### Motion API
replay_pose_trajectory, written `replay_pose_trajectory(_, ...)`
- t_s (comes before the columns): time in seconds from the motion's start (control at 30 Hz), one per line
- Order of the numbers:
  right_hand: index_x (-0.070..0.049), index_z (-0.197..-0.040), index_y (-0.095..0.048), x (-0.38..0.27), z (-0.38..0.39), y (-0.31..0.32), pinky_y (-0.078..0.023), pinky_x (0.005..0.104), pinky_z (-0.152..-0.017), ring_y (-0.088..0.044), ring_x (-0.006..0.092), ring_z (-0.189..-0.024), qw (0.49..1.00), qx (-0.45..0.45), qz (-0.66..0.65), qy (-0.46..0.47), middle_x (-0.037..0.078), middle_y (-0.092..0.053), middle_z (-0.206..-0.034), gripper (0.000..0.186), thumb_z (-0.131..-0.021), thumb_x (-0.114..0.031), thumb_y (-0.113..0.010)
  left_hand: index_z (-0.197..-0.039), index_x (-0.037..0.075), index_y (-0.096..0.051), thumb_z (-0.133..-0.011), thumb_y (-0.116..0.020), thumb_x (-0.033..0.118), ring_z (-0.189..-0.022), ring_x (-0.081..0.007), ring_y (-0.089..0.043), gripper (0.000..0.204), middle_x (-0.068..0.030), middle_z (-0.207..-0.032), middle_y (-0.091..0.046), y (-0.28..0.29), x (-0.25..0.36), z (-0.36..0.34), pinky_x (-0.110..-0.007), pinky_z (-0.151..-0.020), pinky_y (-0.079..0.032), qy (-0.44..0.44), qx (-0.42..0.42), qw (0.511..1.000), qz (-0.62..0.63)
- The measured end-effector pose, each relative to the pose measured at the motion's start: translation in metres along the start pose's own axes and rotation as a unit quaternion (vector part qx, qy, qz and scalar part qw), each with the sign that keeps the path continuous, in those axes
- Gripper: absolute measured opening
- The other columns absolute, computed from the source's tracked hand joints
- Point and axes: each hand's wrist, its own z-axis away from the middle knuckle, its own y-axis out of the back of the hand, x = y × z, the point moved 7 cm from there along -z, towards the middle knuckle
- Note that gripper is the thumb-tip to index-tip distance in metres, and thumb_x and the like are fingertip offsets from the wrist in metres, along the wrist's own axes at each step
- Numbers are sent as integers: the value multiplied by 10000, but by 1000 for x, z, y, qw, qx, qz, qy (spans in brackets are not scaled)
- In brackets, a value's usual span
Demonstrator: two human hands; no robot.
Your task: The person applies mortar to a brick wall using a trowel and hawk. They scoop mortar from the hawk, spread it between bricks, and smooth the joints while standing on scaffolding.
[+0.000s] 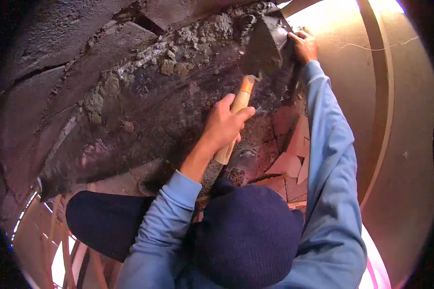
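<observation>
The left hand clasps the trowel; a slip might nick the farther right hand, whose grip I can't tell.

Mortar clumps left of the trowel's blade — broken pieces right of its handle

Trowel with straight, pale wooden handle, orange-tinted at the blade end, and broad, roughly triangular grey blade; grasped at mid-handle; aligned slantwise, blade toward the far right corner of the dark panel, handle butt toward the near edge; smeared and stained across the dark panel, with scattered crumbs; covered along the far edge with an uneven ridge of grey, lumpy mortar, coarse in texture.
</observation>
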Motion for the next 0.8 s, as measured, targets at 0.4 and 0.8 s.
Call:
replay_pose_trajectory(0.4,-99,-995,-788,5,-2,12,-518,339,-863,-701,242,-941,998,36,41,5,109,-763,-1018,382,-804,-429,-762,-1030,41,-565,-922,-684,299,-451,-141,-540,304,-28,-685,-559,-15,33,-22,-302,-435,-459,15,-2,995,102)
replay_pose_trajectory(0.8,-124,-981,-793,2,0,-3,-509,320,-795,-683,186,-835,998,-12,-31,-46,65,-753,-888,354,-810,-433,-763,-1000,48,-518,-889,-712,314,-431,-138,-521,347,-34,-664,-535,16,-14,25,-301,-418,-441,36,61,985,157)
